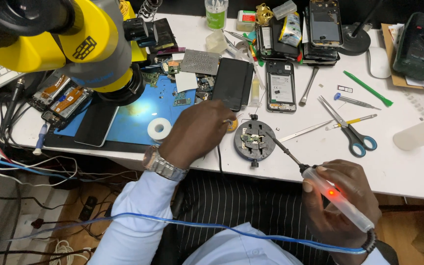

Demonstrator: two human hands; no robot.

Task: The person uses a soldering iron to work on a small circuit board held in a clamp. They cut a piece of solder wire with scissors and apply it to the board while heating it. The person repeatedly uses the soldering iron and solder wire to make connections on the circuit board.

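Centrally, at six o'clock from the open phone (280, 87), a round black board holder (254, 140) sits on the white desk (408, 167) with a small circuit board (251, 140) clamped in it. The right hand (342, 206) is closed in a pen grip around a soldering iron (337, 198), whose red lamp glows; the tip points toward the holder from its four o'clock side and appears just short of the board. The left hand (197, 132), wearing a metal wristwatch (163, 164), rests at the holder's nine o'clock, fingers curled near a small yellow object (231, 124) (whether it is gripped cannot be told). Good practice here, as a judgement: brace the left hand on the desk, steady the holder, and bring the tip down onto one pad only, keeping the blue cable (197, 226) slack. Scissors (350, 128) lie at three o'clock.
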